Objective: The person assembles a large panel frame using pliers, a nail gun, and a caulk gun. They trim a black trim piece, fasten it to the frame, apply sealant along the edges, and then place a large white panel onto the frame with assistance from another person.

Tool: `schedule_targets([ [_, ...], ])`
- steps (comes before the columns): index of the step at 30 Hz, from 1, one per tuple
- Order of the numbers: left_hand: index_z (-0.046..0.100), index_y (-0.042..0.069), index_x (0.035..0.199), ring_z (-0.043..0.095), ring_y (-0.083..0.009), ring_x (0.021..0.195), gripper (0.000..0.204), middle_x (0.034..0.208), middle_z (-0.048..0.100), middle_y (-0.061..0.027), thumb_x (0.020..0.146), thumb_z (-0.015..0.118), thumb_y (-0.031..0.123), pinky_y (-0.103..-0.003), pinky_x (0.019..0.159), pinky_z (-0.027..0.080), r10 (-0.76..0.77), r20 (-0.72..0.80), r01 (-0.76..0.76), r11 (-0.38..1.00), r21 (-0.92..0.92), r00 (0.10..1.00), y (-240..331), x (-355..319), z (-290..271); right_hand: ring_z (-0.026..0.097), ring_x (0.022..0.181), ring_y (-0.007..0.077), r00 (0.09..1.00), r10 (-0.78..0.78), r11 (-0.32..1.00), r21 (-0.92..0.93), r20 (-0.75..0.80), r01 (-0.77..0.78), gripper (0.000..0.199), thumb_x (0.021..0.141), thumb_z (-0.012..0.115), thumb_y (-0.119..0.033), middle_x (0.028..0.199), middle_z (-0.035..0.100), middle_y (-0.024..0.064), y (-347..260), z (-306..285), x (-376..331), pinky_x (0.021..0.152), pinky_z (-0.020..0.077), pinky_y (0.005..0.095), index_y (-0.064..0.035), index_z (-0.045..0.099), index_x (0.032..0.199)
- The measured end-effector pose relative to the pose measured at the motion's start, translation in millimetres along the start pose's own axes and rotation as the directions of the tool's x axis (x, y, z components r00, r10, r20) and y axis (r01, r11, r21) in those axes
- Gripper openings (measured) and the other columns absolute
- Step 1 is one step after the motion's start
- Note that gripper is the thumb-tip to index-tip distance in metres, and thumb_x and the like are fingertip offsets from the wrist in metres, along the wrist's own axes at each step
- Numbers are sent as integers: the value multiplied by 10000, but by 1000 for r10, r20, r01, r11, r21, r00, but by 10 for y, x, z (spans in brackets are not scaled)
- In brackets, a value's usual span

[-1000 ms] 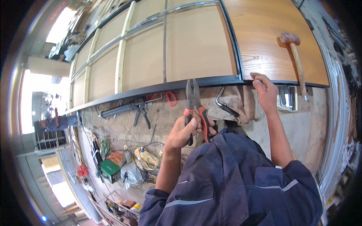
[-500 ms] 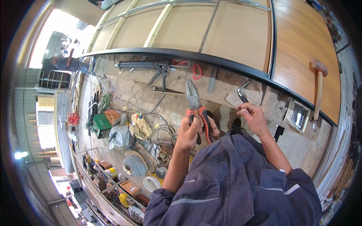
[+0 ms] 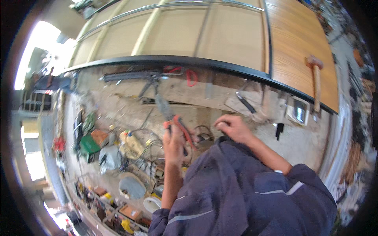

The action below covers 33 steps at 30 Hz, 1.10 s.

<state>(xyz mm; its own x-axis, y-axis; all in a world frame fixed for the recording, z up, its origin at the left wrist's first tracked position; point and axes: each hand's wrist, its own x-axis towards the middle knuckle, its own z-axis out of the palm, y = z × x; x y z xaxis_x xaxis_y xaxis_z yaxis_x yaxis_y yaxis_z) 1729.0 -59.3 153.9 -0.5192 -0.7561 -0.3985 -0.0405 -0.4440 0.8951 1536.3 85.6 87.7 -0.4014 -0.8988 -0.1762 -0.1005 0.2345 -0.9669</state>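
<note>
My left hand [image 3: 174, 146] is closed around the red-and-black handles of combination pliers [image 3: 163, 108], whose grey jaws point up and away from me. To the right, my right hand [image 3: 236, 129] is held in front of my dark overalls, fingers curled and thumb pressed to the index finger. Whatever is in that pinch, if anything, is too small or hidden to make out. Beyond the right hand, apart from it, lies a tool with a bent metal end and black handle [image 3: 247, 104]. Motion blurs the view somewhat.
A dark-edged frame with wooden slats [image 3: 145, 31] spans the far side, next to a wood-grain panel [image 3: 291, 43] bearing a mallet [image 3: 316, 72]. Below lie a black caulking gun [image 3: 132, 76], cables, a green box [image 3: 88, 147] and a wire coil [image 3: 132, 187]. Another person [image 3: 51, 82] stands far left.
My view has shifted, so the surroundings sit further left. Both hands have moved left in the picture, the pliers staying in the left one and tilting further left. The right hand is further from the black-handled tool.
</note>
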Motion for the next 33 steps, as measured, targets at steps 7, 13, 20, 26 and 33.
schedule_targets([
  [7,596,39,1057,701,-204,664,440,870,694,-108,1081,485,464,-336,547,570,-63,53,61,998,26,997,-250,188,-472,660,864,126,993,102,994,38,-66,-100,161,941,615,-66,926,723,71,161,288,15,775,520,285,0,733,1029],
  [13,586,40,1094,684,-185,691,410,882,691,-106,1077,513,444,-334,570,563,-225,-89,226,974,0,970,-623,293,-632,694,977,137,904,240,954,-85,-353,-287,167,925,616,-64,1014,752,74,295,-427,-185,858,533,278,-27,742,1029],
  [20,497,31,1309,677,-220,674,465,905,674,-136,1074,510,432,-356,607,570,-358,-125,344,931,-119,925,-1296,324,-693,604,1233,209,841,-4,817,-486,-541,-309,461,930,516,61,1315,672,93,22,-1975,0,1068,449,332,-70,642,1355],
  [26,503,32,1240,673,-224,664,438,893,670,-138,1077,494,439,-358,591,571,-420,-125,398,902,-169,899,-1646,472,-536,476,1386,325,975,-83,577,-807,-208,-124,602,874,564,83,1501,546,70,99,-2314,373,1169,387,407,-98,537,1447],
  [33,528,30,1160,673,-224,650,415,884,688,-160,1088,471,435,-347,588,571,-374,-114,358,924,-135,921,-1551,561,-218,441,1428,338,984,-171,503,-863,-41,51,539,836,625,103,1511,547,22,273,-2453,231,1173,400,432,-72,580,1345],
])
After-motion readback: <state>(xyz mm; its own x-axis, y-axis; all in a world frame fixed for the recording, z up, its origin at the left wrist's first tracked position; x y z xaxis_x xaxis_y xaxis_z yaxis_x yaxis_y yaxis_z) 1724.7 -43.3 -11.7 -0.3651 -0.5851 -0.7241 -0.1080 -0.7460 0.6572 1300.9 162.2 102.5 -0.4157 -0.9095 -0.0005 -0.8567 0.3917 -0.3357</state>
